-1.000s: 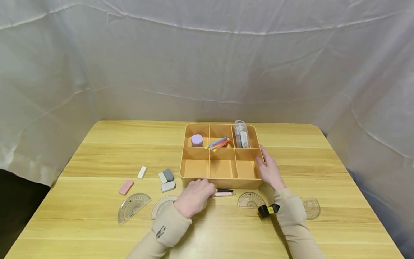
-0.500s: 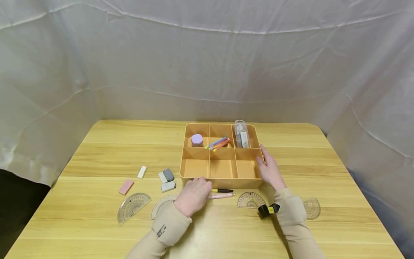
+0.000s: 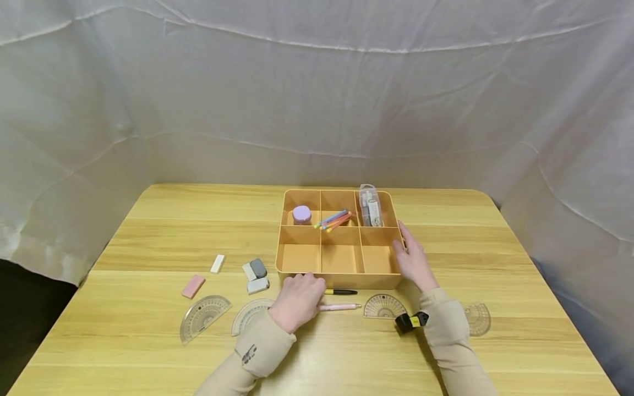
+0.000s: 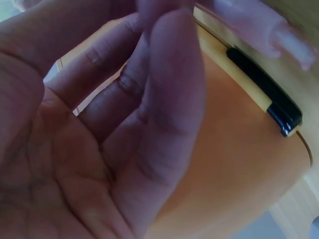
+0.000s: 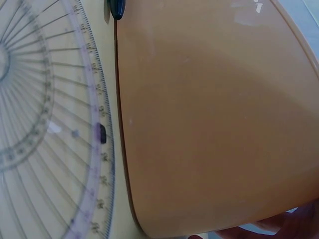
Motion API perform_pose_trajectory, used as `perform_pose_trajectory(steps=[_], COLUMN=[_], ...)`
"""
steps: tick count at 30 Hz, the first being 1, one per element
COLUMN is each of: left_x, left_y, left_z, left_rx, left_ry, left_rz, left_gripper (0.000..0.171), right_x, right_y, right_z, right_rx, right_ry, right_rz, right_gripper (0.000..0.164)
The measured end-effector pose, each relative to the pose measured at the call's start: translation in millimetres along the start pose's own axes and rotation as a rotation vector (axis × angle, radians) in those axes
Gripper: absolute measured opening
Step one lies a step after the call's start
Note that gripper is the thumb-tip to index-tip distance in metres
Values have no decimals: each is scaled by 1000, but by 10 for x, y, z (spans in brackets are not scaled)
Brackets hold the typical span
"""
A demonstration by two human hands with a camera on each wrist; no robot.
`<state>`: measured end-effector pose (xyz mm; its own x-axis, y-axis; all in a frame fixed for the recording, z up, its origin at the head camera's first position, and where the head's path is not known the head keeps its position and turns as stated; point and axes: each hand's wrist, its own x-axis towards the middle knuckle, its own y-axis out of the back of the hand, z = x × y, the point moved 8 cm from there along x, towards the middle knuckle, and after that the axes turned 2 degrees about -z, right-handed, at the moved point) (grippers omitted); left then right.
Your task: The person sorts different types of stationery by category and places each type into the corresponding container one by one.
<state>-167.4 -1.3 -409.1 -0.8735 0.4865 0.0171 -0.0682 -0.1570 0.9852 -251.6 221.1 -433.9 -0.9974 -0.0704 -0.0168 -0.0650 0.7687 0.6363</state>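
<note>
My left hand (image 3: 299, 300) pinches a pink pen (image 3: 342, 307) between thumb and fingertips, just in front of the box; part of the pen is hidden by the hand. In the left wrist view the pink pen (image 4: 249, 22) stands out past the fingertips. A yellow and black pen (image 3: 344, 292) lies along the front wall of the orange six-compartment box (image 3: 342, 281). My right hand (image 3: 415, 264) grips the box's right wall, with the thumb over its rim. The box holds a purple-lidded jar (image 3: 301, 214), several colored sticks (image 3: 334, 220) and a clear case (image 3: 370, 206).
Left of the box lie a pink eraser (image 3: 193, 286), a white eraser (image 3: 217, 263) and a grey eraser (image 3: 258, 268) beside two pale ones. Clear protractors lie at left (image 3: 204, 317), front (image 3: 383, 306) and right (image 3: 477, 319); another is partly under the left sleeve.
The pink pen has moved toward me with my left hand, away from the yellow and black pen. My right hand and the box have stayed in place.
</note>
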Motion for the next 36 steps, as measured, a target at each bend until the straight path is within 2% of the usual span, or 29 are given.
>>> perform_pose_trajectory(steps=[4,11,19,26,29,36], left_x=[3,7,-2,-33,-49,-43], left_y=[-23,-48,-42,-20,-22,-59], left_z=[-32,-24,-2,26,25,-16], left_rx=[2,25,53,59,52,13], left_ry=[46,58,2,-73,-97,-99], left_rz=[-24,-49,-31,-2,-25,-106], left_gripper=[26,25,30,32,32,28], right_x=[3,0,-2,-7,-4,8], right_y=[-3,-5,2,4,-4,-4], right_z=[22,20,6,-6,-5,17], right_rx=[-2,-4,-10,-5,2,0], right_ry=[-1,1,12,3,2,8], right_rz=[2,3,21,10,2,12], right_gripper=[57,56,55,56,56,56])
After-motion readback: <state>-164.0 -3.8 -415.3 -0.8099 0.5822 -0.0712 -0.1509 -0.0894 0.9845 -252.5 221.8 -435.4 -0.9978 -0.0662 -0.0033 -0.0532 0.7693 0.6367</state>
